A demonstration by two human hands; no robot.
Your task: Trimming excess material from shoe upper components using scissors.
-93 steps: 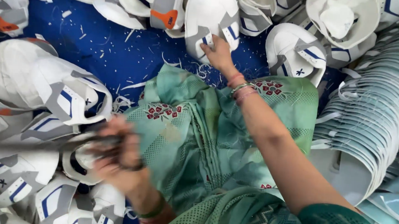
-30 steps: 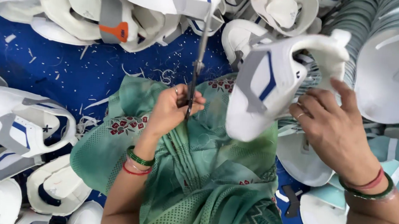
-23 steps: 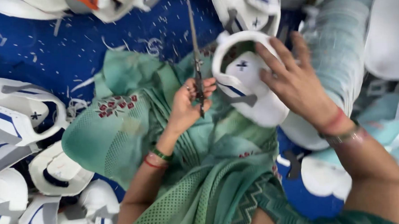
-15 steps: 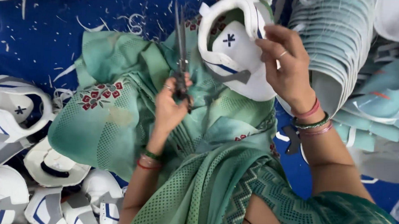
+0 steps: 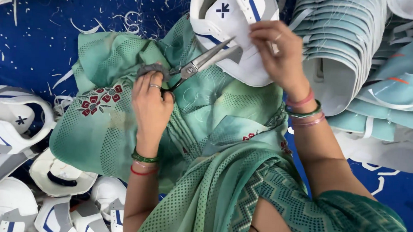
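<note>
My left hand (image 5: 151,104) grips the cloth-wrapped handles of metal scissors (image 5: 204,60). The blades are slightly apart and point up-right, with their tips against a white shoe upper (image 5: 229,19) that has blue stripes and a small dark cross mark. My right hand (image 5: 279,54) pinches that upper by its right edge and holds it above my lap. Both wrists carry bangles. A green patterned cloth (image 5: 104,121) with red flowers covers my lap beneath both hands.
A tall stack of teal shoe pieces (image 5: 344,34) leans at the upper right, with more spread to the right. Several white shoe uppers (image 5: 11,126) lie piled at the lower left. The blue floor mat (image 5: 33,39) is littered with white thread scraps.
My right hand fetched a white upper from the far pile and drew it over my lap. The scissors swung from pointing straight up to pointing right, onto the upper.
</note>
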